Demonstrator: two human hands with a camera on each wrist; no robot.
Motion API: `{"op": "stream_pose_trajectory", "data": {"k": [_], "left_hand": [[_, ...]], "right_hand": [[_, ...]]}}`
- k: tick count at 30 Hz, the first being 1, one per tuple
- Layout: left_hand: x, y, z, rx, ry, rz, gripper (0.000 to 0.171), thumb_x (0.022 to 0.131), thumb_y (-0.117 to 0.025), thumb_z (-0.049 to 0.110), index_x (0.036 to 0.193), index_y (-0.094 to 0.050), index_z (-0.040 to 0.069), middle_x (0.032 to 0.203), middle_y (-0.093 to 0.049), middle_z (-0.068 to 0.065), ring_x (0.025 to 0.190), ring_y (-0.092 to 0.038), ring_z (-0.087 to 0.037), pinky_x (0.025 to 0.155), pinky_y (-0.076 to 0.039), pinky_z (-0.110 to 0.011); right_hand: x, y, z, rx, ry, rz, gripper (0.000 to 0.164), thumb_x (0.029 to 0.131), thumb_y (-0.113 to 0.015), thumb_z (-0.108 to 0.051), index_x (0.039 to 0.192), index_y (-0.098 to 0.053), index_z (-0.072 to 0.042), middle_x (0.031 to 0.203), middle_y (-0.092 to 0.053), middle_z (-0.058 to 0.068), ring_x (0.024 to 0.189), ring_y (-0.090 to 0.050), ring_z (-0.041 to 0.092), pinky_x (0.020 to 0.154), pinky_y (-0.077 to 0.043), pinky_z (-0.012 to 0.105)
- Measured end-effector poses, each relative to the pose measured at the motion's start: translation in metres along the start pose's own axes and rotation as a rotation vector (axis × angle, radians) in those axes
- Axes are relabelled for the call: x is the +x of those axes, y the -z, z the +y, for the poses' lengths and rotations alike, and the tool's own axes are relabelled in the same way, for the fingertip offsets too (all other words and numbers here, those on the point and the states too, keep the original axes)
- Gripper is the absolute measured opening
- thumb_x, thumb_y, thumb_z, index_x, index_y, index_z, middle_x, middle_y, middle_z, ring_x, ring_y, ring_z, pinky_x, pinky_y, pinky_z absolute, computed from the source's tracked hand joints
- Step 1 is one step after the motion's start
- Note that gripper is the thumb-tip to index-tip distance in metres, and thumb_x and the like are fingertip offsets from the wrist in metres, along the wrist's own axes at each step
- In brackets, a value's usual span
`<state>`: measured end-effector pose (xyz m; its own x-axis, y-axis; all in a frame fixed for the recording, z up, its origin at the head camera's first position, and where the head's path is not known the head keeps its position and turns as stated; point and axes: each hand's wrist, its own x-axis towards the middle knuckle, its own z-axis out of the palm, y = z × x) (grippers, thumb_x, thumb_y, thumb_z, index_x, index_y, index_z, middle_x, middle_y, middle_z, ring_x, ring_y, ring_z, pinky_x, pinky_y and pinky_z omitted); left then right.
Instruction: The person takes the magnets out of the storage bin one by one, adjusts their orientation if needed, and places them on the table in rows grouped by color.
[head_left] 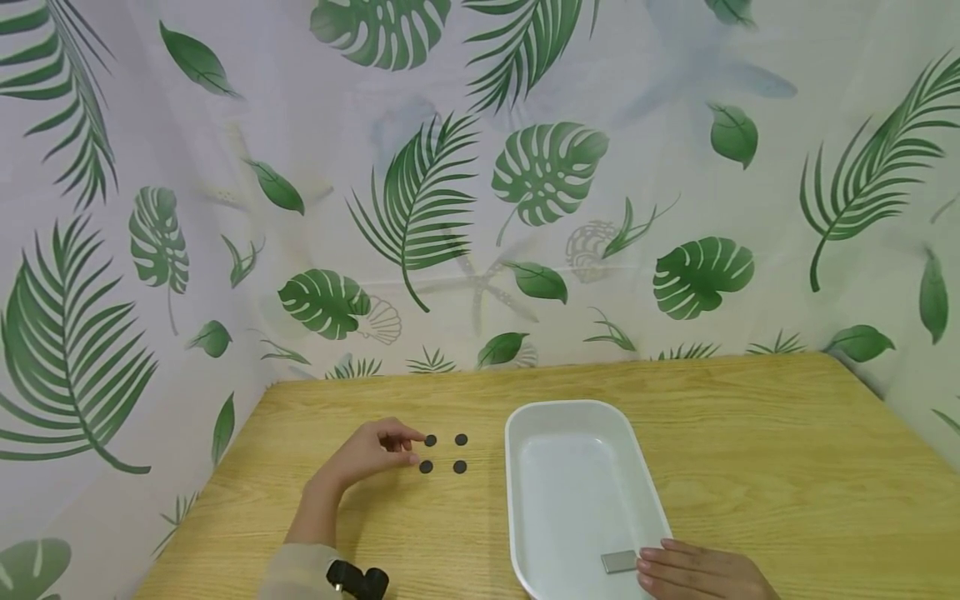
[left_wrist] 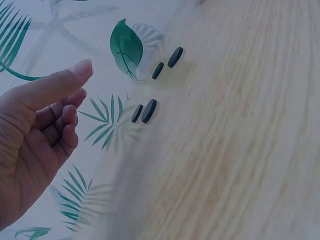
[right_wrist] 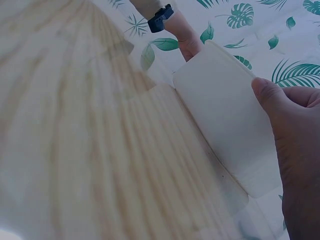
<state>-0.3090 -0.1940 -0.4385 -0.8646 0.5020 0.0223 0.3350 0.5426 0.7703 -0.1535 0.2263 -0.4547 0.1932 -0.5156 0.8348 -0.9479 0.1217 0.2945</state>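
Observation:
Several small black discs lie on the table in a square; one black disc (head_left: 461,439) is at its far right corner. At the left side of this group is my left hand (head_left: 367,454), its index fingertip close to the far left disc and its thumb near the front left one. The left wrist view shows the hand (left_wrist: 42,122) apart from the discs, holding nothing. My right hand (head_left: 701,571) holds the right rim of a white tray (head_left: 555,475), fingers over the inside and thumb (right_wrist: 270,95) against the outer wall. A grey rectangular piece (head_left: 618,562) shows beside its fingertips, partly covered.
The wood-grain table (head_left: 750,450) ends at the back against a white cloth (head_left: 465,83) printed with green leaves. A black wrist device (head_left: 358,579) is strapped over the left sleeve (head_left: 300,573).

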Motion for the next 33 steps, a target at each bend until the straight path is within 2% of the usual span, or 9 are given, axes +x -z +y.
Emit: {"op": "stream_pose_trajectory", "data": {"k": [6,11,15,20,24,29,33], "left_hand": [[0.001,0.006,0.02,0.017,-0.084,-0.055,0.034,0.083,-0.073,0.017,0.114,-0.067,0.005,0.087,-0.06,-0.001,0.076,-0.05,-0.015,0.069,-0.044,-0.026],[0.005,0.011,0.034,0.006,-0.077,-0.091,0.036,0.083,-0.074,0.021,0.116,-0.067,0.007,0.088,-0.06,-0.001,0.075,-0.05,-0.015,0.067,-0.044,-0.026],[0.009,0.012,0.044,0.001,-0.092,-0.11,0.035,0.083,-0.074,0.021,0.115,-0.068,0.011,0.09,-0.061,-0.003,0.076,-0.051,-0.016,0.068,-0.045,-0.028],[0.018,0.007,0.055,0.016,-0.112,-0.115,0.033,0.082,-0.074,0.024,0.114,-0.069,0.016,0.089,-0.061,-0.001,0.077,-0.053,-0.018,0.068,-0.045,-0.028],[0.026,0.002,0.064,0.005,-0.125,-0.139,0.033,0.083,-0.073,0.021,0.115,-0.069,0.016,0.089,-0.061,-0.001,0.075,-0.054,-0.018,0.066,-0.046,-0.03],[0.036,-0.004,0.08,-0.029,-0.12,-0.167,0.032,0.084,-0.073,0.023,0.115,-0.069,0.018,0.09,-0.061,-0.001,0.071,-0.053,-0.017,0.057,-0.048,-0.031],[0.044,-0.009,0.092,-0.005,-0.156,-0.172,0.029,0.084,-0.072,0.025,0.112,-0.07,0.018,0.089,-0.062,0.001,0.075,-0.055,-0.016,0.061,-0.048,-0.029]], "right_hand": [[-0.002,-0.001,0.0,-0.001,0.006,-0.005,0.035,0.097,-0.051,-0.015,0.11,-0.063,0.015,0.111,-0.065,0.024,0.12,-0.055,0.03,0.105,-0.037,0.032],[-0.004,-0.002,0.0,0.001,0.006,0.002,0.035,0.097,-0.051,-0.015,0.109,-0.063,0.016,0.109,-0.066,0.024,0.119,-0.056,0.03,0.105,-0.038,0.033],[-0.005,-0.002,-0.002,0.022,-0.024,0.01,0.035,0.095,-0.054,-0.015,0.108,-0.064,0.015,0.106,-0.067,0.024,0.117,-0.058,0.03,0.104,-0.038,0.032],[-0.003,-0.001,-0.003,0.027,-0.043,0.003,0.036,0.096,-0.053,-0.017,0.109,-0.063,0.015,0.108,-0.067,0.023,0.119,-0.056,0.029,0.105,-0.037,0.032],[0.0,-0.001,-0.004,0.033,-0.048,0.009,0.035,0.095,-0.054,-0.016,0.109,-0.063,0.015,0.108,-0.067,0.023,0.12,-0.055,0.028,0.105,-0.037,0.031],[0.004,-0.001,-0.003,0.034,-0.033,0.019,0.035,0.096,-0.053,-0.016,0.109,-0.063,0.016,0.108,-0.067,0.023,0.12,-0.055,0.029,0.105,-0.037,0.031],[0.007,0.001,-0.003,0.031,-0.028,0.018,0.035,0.095,-0.054,-0.015,0.109,-0.063,0.016,0.109,-0.066,0.024,0.121,-0.054,0.029,0.105,-0.037,0.031]]}}
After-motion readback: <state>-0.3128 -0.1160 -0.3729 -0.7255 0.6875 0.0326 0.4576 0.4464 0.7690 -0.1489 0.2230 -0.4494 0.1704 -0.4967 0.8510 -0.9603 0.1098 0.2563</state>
